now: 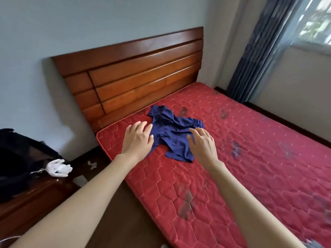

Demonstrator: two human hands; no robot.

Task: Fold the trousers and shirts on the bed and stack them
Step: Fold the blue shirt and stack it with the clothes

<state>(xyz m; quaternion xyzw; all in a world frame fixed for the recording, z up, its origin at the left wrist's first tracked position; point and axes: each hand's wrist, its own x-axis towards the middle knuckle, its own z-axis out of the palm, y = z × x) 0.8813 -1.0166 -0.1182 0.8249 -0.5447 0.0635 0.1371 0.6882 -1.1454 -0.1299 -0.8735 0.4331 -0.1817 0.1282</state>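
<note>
Near the headboard (136,72) end of the bed (250,167), a crumpled blue garment (172,135) is flanked by the left hand (138,138) and right hand (202,144), fingers spread and gripping nothing; folding seems unstarted, and flattening is probably called for next.

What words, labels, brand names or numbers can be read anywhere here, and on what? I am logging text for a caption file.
None can be read.
Blue garment: no print or tag shows on its crumpled cloth.
Red mattress: stitched pattern and dark stains only, no lettering.
Wooden headboard: plain wood.
Black bag on the bedside cabinet: no legible mark.
</note>
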